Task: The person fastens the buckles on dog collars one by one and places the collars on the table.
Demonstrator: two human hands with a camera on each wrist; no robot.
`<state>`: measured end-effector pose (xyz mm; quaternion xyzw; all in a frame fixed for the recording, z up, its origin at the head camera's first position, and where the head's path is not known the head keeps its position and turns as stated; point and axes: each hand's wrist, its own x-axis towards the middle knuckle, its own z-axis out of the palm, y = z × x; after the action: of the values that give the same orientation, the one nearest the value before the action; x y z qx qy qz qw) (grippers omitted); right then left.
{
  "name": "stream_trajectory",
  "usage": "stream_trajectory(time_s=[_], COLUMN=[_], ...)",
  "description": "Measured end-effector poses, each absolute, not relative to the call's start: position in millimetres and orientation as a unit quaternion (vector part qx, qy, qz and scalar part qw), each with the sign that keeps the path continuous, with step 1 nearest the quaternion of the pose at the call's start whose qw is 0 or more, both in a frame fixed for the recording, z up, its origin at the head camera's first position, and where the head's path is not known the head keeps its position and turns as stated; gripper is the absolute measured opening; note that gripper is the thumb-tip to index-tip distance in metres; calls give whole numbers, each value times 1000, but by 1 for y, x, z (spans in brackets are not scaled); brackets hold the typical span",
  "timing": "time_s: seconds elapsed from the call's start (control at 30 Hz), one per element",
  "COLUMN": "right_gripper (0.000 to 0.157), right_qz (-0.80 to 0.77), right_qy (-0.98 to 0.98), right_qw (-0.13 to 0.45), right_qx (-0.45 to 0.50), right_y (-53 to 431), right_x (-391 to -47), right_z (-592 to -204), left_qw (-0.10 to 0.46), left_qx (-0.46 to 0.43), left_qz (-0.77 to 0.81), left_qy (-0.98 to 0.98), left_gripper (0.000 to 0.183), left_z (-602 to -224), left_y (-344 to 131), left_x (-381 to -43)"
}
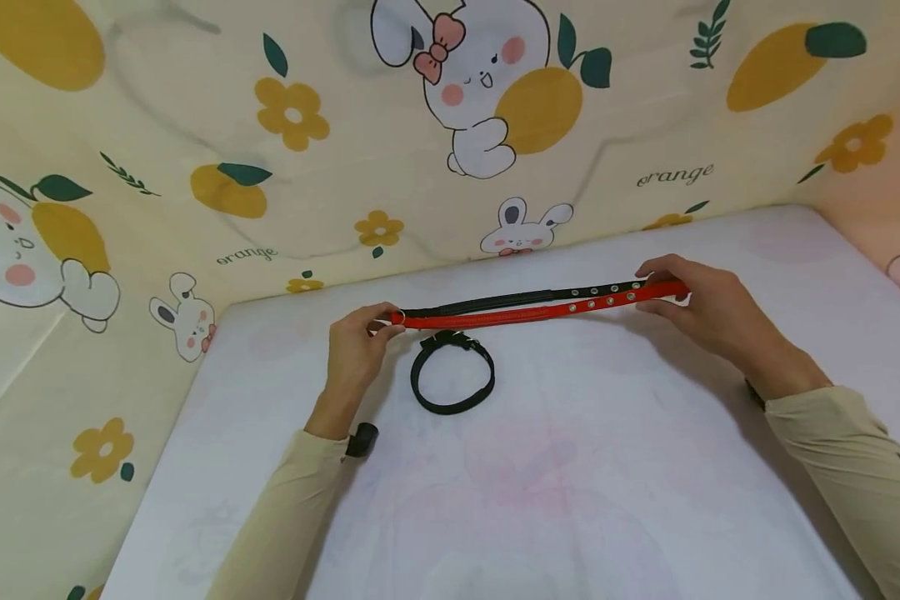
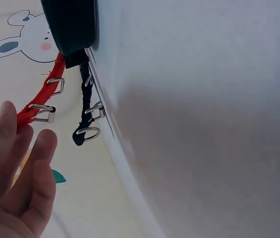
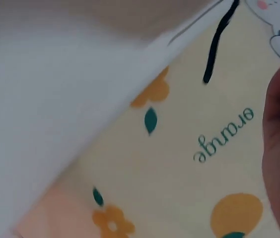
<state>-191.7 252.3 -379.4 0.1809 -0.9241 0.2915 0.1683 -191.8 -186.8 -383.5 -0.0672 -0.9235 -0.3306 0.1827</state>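
Note:
A red collar (image 1: 495, 317) with metal eyelets is stretched between my two hands. My left hand (image 1: 352, 350) pinches its buckle end; in the left wrist view the red strap (image 2: 43, 94) shows its metal buckle beside the thumb. The right hand (image 1: 708, 312) holds the eyelet end between thumb and fingers. Just behind the red collar lies a straight black collar (image 1: 495, 302), roughly parallel to it; its buckle end (image 2: 85, 109) shows in the left wrist view. A second black collar (image 1: 450, 408), fastened into a ring, lies in front of the red one.
The white table surface (image 1: 555, 483) meets a fabric backdrop (image 1: 390, 183) printed with rabbits and oranges along its back edge. Near the left wrist sits a small black device (image 1: 362, 440). A dark shape (image 2: 73, 29) blocks part of the left wrist view.

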Motion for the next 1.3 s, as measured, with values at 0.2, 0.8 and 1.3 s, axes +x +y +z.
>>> stream_trajectory(time_s=[0.2, 0.8, 1.3], right_gripper=[37, 31, 31], right_qz=[296, 359, 343], right_qy=[-921, -902, -890], right_qw=[177, 188, 181], right_qx=[179, 151, 240], right_y=[251, 228, 206], right_x=[-191, -195, -173], right_z=[-380, -363, -328], left_qw=[165, 155, 125], left_qx=[-47, -7, -53], left_qz=[-364, -482, -495], left_qy=[-915, -862, -858], left_gripper=[25, 28, 27], left_z=[-384, -356, -341], left_y=[-186, -174, -168], left_x=[-189, -182, -163])
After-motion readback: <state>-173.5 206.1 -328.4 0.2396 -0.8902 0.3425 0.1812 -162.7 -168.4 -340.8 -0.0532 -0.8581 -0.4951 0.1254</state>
